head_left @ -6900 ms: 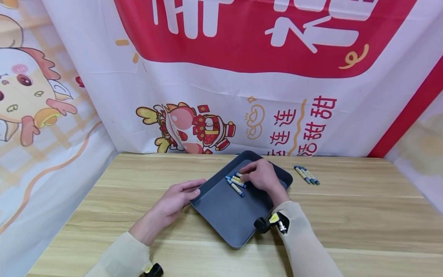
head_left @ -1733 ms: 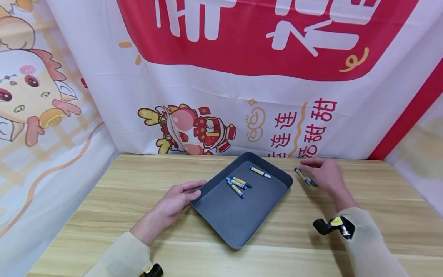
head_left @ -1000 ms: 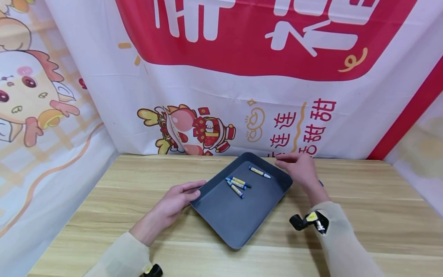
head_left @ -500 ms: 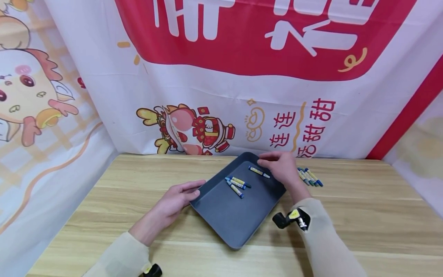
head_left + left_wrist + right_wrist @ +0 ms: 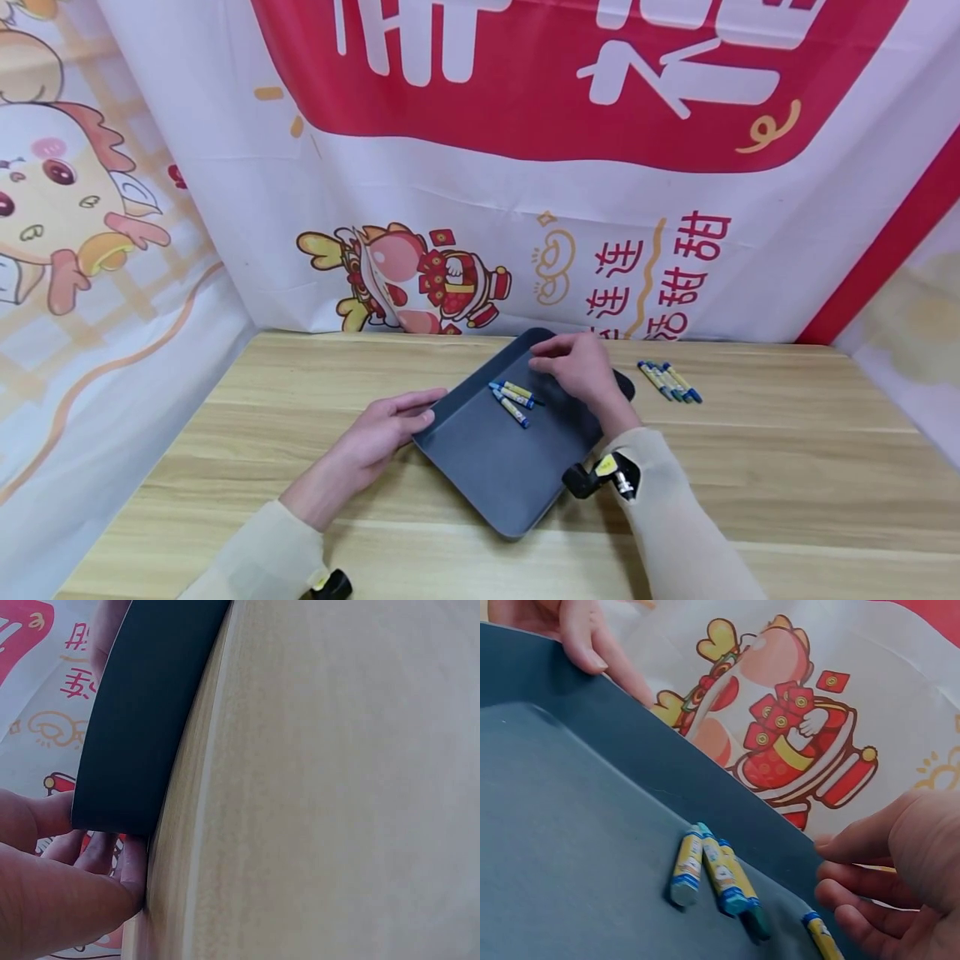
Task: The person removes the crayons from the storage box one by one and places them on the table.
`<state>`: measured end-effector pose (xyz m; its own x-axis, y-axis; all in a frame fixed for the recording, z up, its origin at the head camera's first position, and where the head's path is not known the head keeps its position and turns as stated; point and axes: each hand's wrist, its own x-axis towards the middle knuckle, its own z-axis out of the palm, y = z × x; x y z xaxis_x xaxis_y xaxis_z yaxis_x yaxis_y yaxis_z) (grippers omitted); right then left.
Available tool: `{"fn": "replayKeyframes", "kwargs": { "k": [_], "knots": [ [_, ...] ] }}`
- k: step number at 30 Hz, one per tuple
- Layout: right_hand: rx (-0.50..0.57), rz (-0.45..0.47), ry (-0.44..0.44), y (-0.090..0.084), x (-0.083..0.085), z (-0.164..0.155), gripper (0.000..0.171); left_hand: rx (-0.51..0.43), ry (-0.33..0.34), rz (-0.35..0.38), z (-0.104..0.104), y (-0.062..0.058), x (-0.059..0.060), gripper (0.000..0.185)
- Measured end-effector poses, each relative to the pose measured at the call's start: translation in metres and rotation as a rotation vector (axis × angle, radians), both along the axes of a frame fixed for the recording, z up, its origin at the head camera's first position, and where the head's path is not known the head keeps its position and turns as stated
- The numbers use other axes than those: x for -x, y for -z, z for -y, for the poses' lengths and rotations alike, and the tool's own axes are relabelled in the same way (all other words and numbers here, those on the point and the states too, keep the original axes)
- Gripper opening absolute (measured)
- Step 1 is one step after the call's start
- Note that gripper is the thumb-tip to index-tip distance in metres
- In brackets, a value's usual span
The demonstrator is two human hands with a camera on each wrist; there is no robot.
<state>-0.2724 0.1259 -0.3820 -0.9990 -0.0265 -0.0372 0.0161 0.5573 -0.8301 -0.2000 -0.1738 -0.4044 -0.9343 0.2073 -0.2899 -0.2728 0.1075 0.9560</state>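
Four blue-and-yellow wax crayons (image 5: 512, 398) lie in the dark grey plastic tray (image 5: 487, 467); the right hand (image 5: 577, 371), fingers loosely curled, is over one. Several crayons on the wooden table (image 5: 669, 380) at far right remain. The left hand (image 5: 378, 433) rests flat against the tray's left corner.

The room is evenly and brightly lit from overhead, with no harsh glare on the wooden bench (image 5: 750, 467). Soft, short shadows sit under the right hand (image 5: 581, 371) and along the near edge of the dark tray (image 5: 487, 475). The head view bows outward at its edges. The left wrist view is soft, the bench grain smeared; fingers (image 5: 862, 900) close to the right wrist lens blur
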Motion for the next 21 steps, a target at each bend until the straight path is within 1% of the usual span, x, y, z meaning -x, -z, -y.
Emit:
{"fn": "replayKeyframes", "kwargs": {
  "k": [5, 9, 16, 21],
  "knots": [
    [0.005, 0.034, -0.018, 0.003, -0.001, 0.007, 0.023, 0.003, -0.002, 0.0, 0.0, 0.0, 0.0, 0.042],
    [-0.001, 0.042, -0.035, 0.007, -0.002, 0.012, 0.021, 0.004, -0.001, -0.002, 0.0, 0.0, 0.0, 0.042],
    [-0.058, 0.091, -0.061, 0.012, -0.002, 0.016, 0.019, 0.007, -0.005, 0.0, -0.001, 0.0, 0.0, 0.042],
    [-0.09, 0.083, -0.07, 0.015, -0.002, 0.016, 0.019, 0.009, -0.005, 0.001, -0.002, -0.001, -0.001, 0.042]
  ]
}}
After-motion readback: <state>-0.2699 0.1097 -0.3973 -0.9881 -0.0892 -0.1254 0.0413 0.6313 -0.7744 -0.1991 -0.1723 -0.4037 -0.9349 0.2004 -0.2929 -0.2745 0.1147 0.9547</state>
